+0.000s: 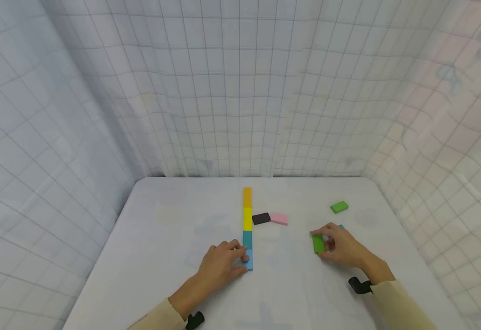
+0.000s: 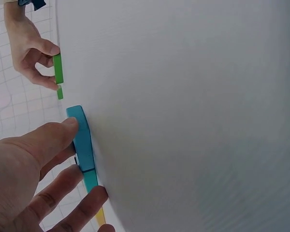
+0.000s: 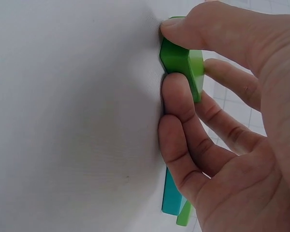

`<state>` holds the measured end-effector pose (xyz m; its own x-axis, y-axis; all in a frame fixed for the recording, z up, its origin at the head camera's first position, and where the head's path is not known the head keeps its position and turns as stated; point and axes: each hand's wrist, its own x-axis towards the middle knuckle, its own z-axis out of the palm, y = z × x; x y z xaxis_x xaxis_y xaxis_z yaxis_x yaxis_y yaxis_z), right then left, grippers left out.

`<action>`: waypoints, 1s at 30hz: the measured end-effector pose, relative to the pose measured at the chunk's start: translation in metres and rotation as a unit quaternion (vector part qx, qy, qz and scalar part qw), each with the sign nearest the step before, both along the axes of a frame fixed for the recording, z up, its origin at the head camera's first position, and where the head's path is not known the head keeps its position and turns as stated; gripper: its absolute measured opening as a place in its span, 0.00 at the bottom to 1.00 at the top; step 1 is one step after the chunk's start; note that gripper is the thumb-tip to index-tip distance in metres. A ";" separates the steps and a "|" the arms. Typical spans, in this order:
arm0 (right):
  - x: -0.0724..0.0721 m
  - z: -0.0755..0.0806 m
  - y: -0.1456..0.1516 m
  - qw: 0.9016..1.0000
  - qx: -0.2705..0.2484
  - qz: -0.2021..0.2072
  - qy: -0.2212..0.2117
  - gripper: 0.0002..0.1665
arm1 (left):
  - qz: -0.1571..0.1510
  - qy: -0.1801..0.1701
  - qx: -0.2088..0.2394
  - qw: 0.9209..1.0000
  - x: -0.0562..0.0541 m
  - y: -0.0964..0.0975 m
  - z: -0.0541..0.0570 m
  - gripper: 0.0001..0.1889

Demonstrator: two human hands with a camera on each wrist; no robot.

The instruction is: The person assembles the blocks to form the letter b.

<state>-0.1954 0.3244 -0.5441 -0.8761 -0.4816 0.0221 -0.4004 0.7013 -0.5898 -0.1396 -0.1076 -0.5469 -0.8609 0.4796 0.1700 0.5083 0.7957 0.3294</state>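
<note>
Gridded cloth (image 1: 240,91) backs your table (image 1: 141,256). Your half-curled left hand (image 1: 221,261) pinches the light-blue block (image 1: 249,265), nearer you than the yellow block (image 1: 247,220); your right hand (image 1: 342,245) likewise pinches a green block (image 1: 318,244), right of the yellow. You're apparently steadying one, grasping another; next seemingly calls for a level lift.

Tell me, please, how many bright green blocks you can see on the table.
2: the near green block is pinched by the right hand, and the far green block lies beyond it on the table. That hand could hide another.
</note>
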 end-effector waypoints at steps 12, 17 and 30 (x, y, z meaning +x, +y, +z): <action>0.002 -0.004 -0.004 1.000 -0.001 0.000 0.002 0.36 | 0.009 -0.015 -0.014 1.000 0.000 0.004 0.003 0.10; 0.003 0.000 -0.007 1.000 0.012 -0.001 0.023 0.36 | 0.002 -0.008 -0.013 1.000 -0.001 0.003 0.003 0.09; -0.003 -0.001 -0.013 0.999 0.019 0.002 0.034 0.36 | 0.007 -0.034 -0.017 0.999 -0.001 0.005 0.005 0.10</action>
